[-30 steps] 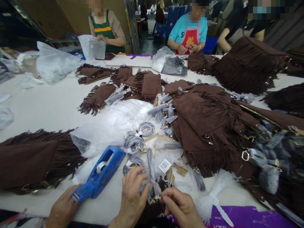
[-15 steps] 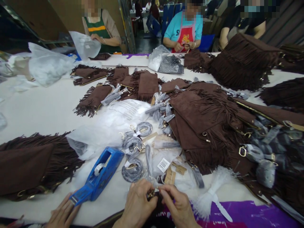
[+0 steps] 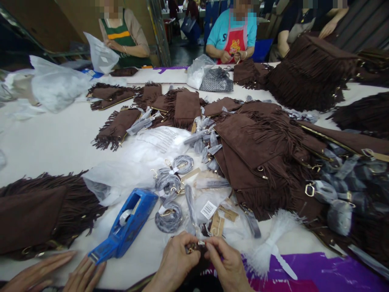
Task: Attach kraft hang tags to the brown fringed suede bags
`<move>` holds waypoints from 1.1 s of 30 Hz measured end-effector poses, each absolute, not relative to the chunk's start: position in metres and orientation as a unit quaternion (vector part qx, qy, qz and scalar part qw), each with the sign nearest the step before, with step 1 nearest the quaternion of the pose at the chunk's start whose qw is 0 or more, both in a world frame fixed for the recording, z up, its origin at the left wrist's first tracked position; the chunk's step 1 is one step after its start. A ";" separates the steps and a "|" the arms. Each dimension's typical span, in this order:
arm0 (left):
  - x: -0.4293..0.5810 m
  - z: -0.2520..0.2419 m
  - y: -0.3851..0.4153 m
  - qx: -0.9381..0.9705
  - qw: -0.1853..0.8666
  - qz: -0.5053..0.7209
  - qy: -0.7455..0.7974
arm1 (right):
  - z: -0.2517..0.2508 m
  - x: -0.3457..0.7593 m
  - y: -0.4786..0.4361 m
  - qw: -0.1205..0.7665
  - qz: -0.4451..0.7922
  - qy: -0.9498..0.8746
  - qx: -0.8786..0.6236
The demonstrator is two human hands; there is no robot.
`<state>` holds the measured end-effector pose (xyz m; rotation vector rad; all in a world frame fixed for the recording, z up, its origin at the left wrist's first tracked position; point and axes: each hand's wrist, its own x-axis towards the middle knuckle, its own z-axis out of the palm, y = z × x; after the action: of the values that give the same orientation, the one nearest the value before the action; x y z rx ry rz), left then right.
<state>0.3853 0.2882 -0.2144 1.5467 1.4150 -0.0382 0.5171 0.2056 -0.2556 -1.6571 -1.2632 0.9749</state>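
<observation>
My left hand (image 3: 178, 259) is closed, its thumb and fingers pinching a small gold-coloured metal fitting (image 3: 191, 249) at the front edge of the table. Close beside it, my right hand (image 3: 226, 259) pinches a tiny whitish piece (image 3: 201, 243) between thumb and finger. The two hands nearly meet. Dark brown material lies below them, mostly hidden by my hands. Just beyond my fingertips are brown card tags (image 3: 216, 225), a barcode label (image 3: 208, 209) and a grey strap in clear wrap (image 3: 191, 202).
Left of me lies a blue tape dispenser (image 3: 124, 225), with a neighbour's hands (image 3: 83, 275) below it. Coiled grey straps (image 3: 168, 217), fringed brown bags (image 3: 258, 158), and a bundle of white tag fasteners (image 3: 270, 247) on purple plastic (image 3: 319, 267) surround me. Several co-workers stand across the table.
A second hand of the neighbour has come in at the lower left. The co-worker at the far right has raised a hand over the bag pile. My hands stay almost in place.
</observation>
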 end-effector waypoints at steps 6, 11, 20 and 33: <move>0.383 -0.219 0.287 0.629 0.518 0.004 0.580 | -0.257 0.517 0.206 0.440 0.294 -0.566 -0.632; 0.382 -0.223 0.287 0.614 0.525 0.008 0.589 | -0.254 0.516 0.209 0.438 0.240 -0.606 -0.620; 0.384 -0.220 0.288 0.592 0.532 -0.011 0.605 | -0.253 0.518 0.210 0.425 0.207 -0.630 -0.616; 0.382 -0.222 0.287 0.581 0.553 -0.004 0.597 | -0.249 0.518 0.212 0.443 0.192 -0.654 -0.583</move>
<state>0.3815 0.2868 -0.2223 1.3745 1.4115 -0.0093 0.5180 0.2120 -0.2488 -1.4452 -1.6215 0.4770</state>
